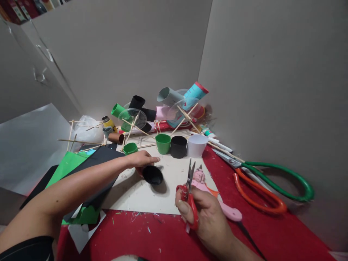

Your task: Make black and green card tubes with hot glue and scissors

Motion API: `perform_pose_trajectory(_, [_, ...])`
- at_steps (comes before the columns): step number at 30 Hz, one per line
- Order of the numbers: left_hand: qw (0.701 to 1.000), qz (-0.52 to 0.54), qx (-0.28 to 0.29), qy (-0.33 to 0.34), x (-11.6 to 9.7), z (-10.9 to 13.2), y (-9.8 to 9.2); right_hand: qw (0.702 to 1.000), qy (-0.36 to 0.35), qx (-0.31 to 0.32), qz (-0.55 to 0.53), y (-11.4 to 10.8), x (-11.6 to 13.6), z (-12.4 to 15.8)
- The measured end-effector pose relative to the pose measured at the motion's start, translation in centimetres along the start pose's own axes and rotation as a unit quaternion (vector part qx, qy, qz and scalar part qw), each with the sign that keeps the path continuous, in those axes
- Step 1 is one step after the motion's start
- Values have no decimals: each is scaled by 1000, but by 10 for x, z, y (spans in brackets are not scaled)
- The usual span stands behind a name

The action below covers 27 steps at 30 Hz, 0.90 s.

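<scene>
My left hand (140,159) reaches across the white board (136,195) and closes on a black cup (152,175) lying on its side, its mouth turned toward me. My right hand (202,214) grips small red-handled scissors (189,188), blades pointing up and away. Just past the blades lies a pink glue gun (217,197). Behind the black cup stand three cups in a row: green (163,143), black (178,146) and white (196,145). A smaller green cup (130,148) sits left of them.
Large scissors with green and orange handles (266,185) lie on the red mat (272,235) to the right. A heap of paper tubes, clear lids and wooden sticks (160,112) fills the back corner. Green and black paper sheets (78,163) lie left. Grey walls enclose the space.
</scene>
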<state>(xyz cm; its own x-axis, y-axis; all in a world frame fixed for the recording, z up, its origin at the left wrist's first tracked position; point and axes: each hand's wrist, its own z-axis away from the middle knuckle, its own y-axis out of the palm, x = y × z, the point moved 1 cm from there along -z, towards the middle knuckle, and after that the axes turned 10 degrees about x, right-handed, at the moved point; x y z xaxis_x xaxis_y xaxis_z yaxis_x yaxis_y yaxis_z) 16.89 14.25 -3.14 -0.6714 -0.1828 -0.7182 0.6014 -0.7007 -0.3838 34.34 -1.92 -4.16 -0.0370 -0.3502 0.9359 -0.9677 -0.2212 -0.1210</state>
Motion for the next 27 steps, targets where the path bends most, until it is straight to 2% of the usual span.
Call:
perform_pose_trajectory(3, [998, -5, -53, 37, 3, 9, -7, 1000, 6, 2, -1, 1, 0, -1])
perform_pose_trajectory(6, [991, -8, -106, 82, 1, 31, -13, 999, 33, 31, 0, 2, -1, -2])
perform_pose_trajectory(8, [982, -7, -142, 125, -4, 54, -14, 993, 76, 83, -24, 4, -2, -3])
perform_pose_trajectory(10, [971, 10, -158, 180, -10, 79, -10, 974, 125, 164, -96, 5, -5, -2])
perform_pose_trajectory(11, [965, 45, -135, 219, -13, 90, -5, 957, 143, 208, -144, 5, -7, 0])
perform_pose_trajectory(13, [959, 121, -47, 251, -14, 107, 9, 917, 160, 280, -233, 7, -11, 2])
perform_pose_trajectory(16, [945, 207, 89, 238, -8, 117, 37, 872, 157, 345, -309, 8, -15, 5])
perform_pose_trajectory(18, [935, 239, 134, 227, -1, 115, 54, 853, 152, 377, -328, 9, -16, 6])
perform_pose_trajectory(21, [931, 238, 126, 247, 5, 111, 67, 837, 149, 411, -328, 10, -15, 6])
perform_pose_trajectory(27, [934, 226, 24, 276, 7, 125, 70, 822, 160, 436, -329, 11, -19, 7])
